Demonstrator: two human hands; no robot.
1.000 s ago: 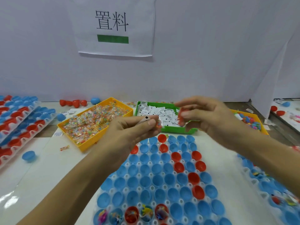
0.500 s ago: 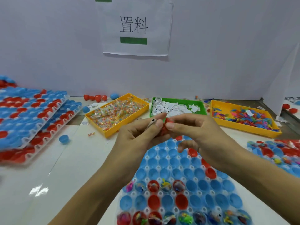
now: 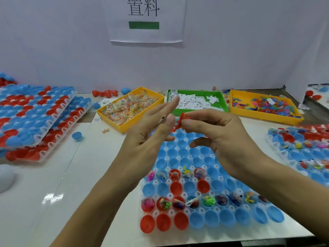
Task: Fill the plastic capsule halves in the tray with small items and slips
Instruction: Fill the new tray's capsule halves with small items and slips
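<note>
1. Above the tray (image 3: 179, 234) on the tabletop (image 3: 74, 175): both hands raised, close together.
2. Right hand (image 3: 219, 138): pinching a small red toy (image 3: 180, 122) between thumb and forefinger, other fingers loosely curled.
3. Left hand (image 3: 153, 132): fingers straight and spread, thumb tip just beside the red toy; contact cannot be told.
4. Tray below: rows of blue and red capsule halves (image 3: 178, 188), open side up.
5. Filled halves: five in a middle row, a longer row nearer the front edge, each holding coloured bits.
6. Front row: three red halves, then blue ones, nothing seen inside.
7. Behind the hands: yellow bin (image 3: 114, 120) of clear-wrapped sweets, green bin (image 3: 224, 106) of white slips (image 3: 194, 102), second yellow bin (image 3: 267, 118) of coloured toys.
8. Far left: stacked trays (image 3: 32, 122) of blue and red halves; one loose blue half (image 3: 76, 135) beside them.
9. Far right: another tray (image 3: 302, 148), partly filled.
10. On the wall: paper sign (image 3: 144, 18) with a green bar.
</note>
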